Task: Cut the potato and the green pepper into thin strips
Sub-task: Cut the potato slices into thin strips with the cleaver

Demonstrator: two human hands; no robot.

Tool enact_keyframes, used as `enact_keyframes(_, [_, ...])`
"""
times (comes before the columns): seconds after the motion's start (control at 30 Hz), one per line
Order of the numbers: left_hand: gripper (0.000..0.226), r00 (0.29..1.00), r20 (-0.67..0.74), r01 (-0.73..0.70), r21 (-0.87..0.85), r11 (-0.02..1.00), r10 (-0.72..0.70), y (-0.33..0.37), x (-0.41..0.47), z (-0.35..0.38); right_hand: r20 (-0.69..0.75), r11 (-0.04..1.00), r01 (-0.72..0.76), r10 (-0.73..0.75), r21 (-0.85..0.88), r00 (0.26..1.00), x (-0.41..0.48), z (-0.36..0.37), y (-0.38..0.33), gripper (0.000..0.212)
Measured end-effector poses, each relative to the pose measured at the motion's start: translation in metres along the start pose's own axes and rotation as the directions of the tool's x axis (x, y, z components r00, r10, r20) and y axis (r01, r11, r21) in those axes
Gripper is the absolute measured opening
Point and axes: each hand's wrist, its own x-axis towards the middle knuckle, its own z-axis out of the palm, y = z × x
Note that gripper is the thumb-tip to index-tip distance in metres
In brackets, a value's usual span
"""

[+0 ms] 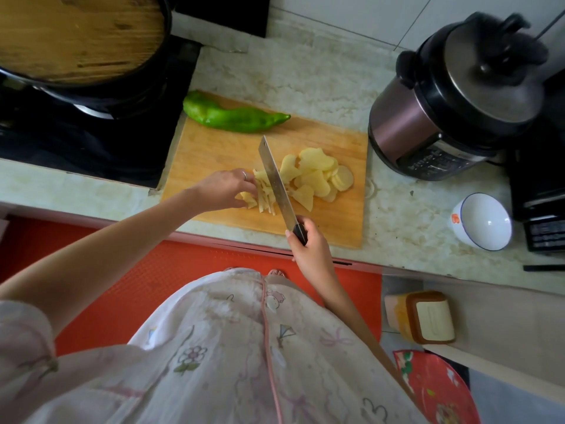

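On a wooden cutting board (pixel 214 148) lie fanned potato slices (pixel 318 172) to the right and a small pile of thin potato strips (pixel 264 197) in the middle. My right hand (pixel 308 243) grips the black handle of a cleaver (pixel 275 179), whose blade stands edge-down between strips and slices. My left hand (pixel 226 188) rests on the strips just left of the blade, with its fingers curled over them. A whole green pepper (pixel 232 117) lies at the board's far left corner, untouched.
A black stove (pixel 91 142) with a wok under a wooden lid (pixel 76 38) lies left of the board. An electric pressure cooker (pixel 458 99) stands at the right, a white bowl (pixel 483 221) nearer me. The counter edge runs below the board.
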Motion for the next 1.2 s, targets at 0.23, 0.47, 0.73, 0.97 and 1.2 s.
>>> enact_keyframes(0.23, [0.046,0.991,-0.130,0.001,-0.046,0.999,-0.007,-0.002,-0.007,0.007,0.005,0.998,0.003,-0.003,0.062,1.000,-0.003,0.000,-0.005,0.026])
enact_keyframes(0.47, [0.032,0.926,-0.361,0.007,-0.278,0.961,-0.111,-0.005,-0.027,0.033,0.014,0.992,-0.024,0.023,0.123,1.000,0.004,0.005,-0.012,0.015])
enact_keyframes(0.73, [0.021,0.915,-0.373,0.050,-0.274,0.960,-0.154,-0.003,-0.023,0.037,0.052,0.991,-0.022,0.015,0.131,0.999,0.009,0.005,-0.020,0.015])
enact_keyframes(0.97, [0.024,0.906,-0.388,0.076,-0.248,0.966,-0.171,0.001,-0.023,0.042,0.064,0.999,0.032,-0.034,0.032,0.997,0.011,0.002,-0.019,0.018])
enact_keyframes(1.2, [0.026,0.872,-0.479,0.057,-0.103,0.993,-0.099,0.015,-0.025,0.055,0.059,0.999,0.043,-0.043,0.001,0.997,0.013,-0.001,-0.021,0.027])
